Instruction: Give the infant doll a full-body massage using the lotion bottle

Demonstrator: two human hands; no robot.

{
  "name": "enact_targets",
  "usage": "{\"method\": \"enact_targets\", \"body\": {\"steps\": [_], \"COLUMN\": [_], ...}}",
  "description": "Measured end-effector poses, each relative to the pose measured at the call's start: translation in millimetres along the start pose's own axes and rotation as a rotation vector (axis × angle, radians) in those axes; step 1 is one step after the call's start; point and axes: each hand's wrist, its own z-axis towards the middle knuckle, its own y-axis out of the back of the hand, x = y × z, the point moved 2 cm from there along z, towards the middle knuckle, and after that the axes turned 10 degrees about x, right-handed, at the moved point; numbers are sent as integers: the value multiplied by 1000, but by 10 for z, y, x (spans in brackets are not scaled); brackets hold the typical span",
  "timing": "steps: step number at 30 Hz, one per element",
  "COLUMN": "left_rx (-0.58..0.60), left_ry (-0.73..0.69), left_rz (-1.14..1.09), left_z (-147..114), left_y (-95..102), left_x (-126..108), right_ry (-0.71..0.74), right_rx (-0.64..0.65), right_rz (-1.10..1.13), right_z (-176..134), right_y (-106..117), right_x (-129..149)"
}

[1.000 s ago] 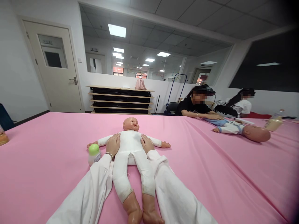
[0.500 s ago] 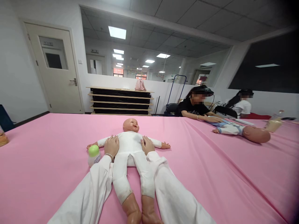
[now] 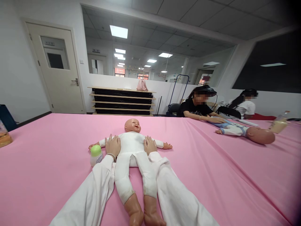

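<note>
A baby doll [image 3: 132, 144] with a white cloth body lies on its back on the pink tablecloth [image 3: 58, 182], head away from me and arms spread. My left hand [image 3: 113, 145] rests against the left side of its torso, near the armpit, fingers apart. On the opposite side of the torso, my right hand [image 3: 150, 145] lies with its fingers spread, its thumb hidden from sight. Both palms face down or inward, and neither grips anything visibly. Beside my left wrist stands a small bottle with a light green cap [image 3: 96, 151], close to the doll's hand.
Across the table on the right, a person in black [image 3: 196, 106] touches a second doll [image 3: 258, 135] in blue and white clothes. A bottle of pale liquid [image 3: 279, 123] stands beyond that doll's head. Another container [image 3: 5, 138] is at the far left edge.
The fingers of both hands have lifted and spread a little on the doll's sides. The whole view has shifted slightly; the doll stays in place.
</note>
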Motion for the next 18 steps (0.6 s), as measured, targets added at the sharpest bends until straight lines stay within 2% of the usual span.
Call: {"method": "enact_targets", "body": {"steps": [2, 5, 7, 11, 14, 18], "left_rx": [-85, -122, -77, 100, 111, 12], "left_ry": [56, 23, -61, -209, -150, 8], "left_rz": [42, 49, 24, -21, -9, 28], "left_z": [-19, -8, 19, 61, 61, 23], "left_y": [29, 23, -5, -65, -73, -51], "left_x": [12, 14, 4, -16, -6, 18], "right_ry": [-15, 3, 42, 87, 55, -14], "right_rx": [-6, -1, 19, 56, 41, -9], "right_rz": [-11, -24, -31, -48, -65, -92], "right_z": [-44, -90, -95, -62, -37, -28], "right_y": [1, -13, -30, -70, -82, -52], "right_x": [2, 27, 49, 63, 44, -12]}}
